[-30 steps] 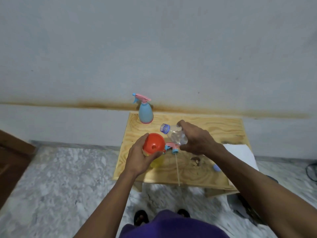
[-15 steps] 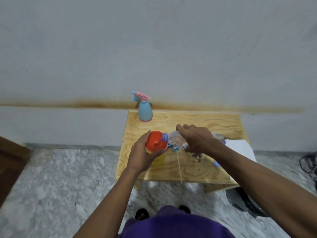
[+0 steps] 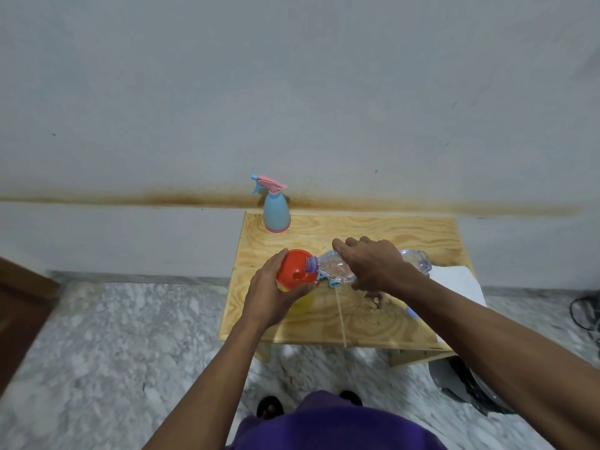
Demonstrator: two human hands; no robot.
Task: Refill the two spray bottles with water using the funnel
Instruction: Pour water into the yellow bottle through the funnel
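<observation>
An orange funnel (image 3: 293, 269) sits in the neck of a yellow spray bottle (image 3: 302, 302) on the wooden table (image 3: 373, 228). My left hand (image 3: 271, 295) grips the funnel and the bottle's top. My right hand (image 3: 373, 266) holds a clear plastic water bottle (image 3: 334, 269) tipped on its side, its mouth over the funnel's rim. The yellow bottle's spray head (image 3: 332, 282), with its long dip tube (image 3: 341, 316), lies on the table under the water bottle. A blue spray bottle (image 3: 276, 212) with a pink trigger head stands upright at the table's far left corner.
A white sheet (image 3: 454, 280) lies over the table's right edge, with a small blue cap (image 3: 411, 311) beside my right forearm. The wall is close behind the table. The floor is marble, a dark object (image 3: 467, 384) lies at the lower right and my feet are below.
My right hand has tipped the water bottle from raised down to nearly level and brought its mouth onto the funnel. My left hand stayed on the funnel.
</observation>
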